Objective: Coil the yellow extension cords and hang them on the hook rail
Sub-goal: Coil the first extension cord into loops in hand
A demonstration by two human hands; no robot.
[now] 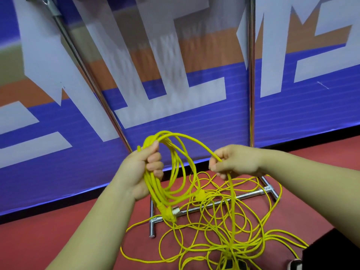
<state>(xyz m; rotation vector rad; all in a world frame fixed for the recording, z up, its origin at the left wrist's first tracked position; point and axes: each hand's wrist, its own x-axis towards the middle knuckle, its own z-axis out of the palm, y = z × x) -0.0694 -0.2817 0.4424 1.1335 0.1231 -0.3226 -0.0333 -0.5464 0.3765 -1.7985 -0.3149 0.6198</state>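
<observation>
Head view: both hands are raised in front of a blue banner [194, 117] with white shapes.

1. Left hand [140, 172]: fingers curled tightly round the gathered top of the coil [153, 191], thumb pressed on the upper strands. Several loops of yellow cord hang from this grip, clear of the floor [78, 230].
2. Plug [168, 212]: yellow, hanging at the lower end of the bundle below the left hand.
3. Right hand [235, 162]: thumb and forefinger pinch a single strand; the other fingers are curled in beneath. The strand arcs from the top of the coil to this pinch, then drops straight down into the pile [230, 246].
4. Pile: loose yellow cord in many overlapping loops on the red floor, below and to the right of the hands. Whether it is one cord or several cannot be told.
5. Rack: a chrome base bar [243, 197] lies on the floor under the loose loops. One chrome pole [87, 75] rises slanted at left; a second pole [251, 75] stands upright at right, both in front of the banner.

The hands are near each other but apart, joined only by the strand.
</observation>
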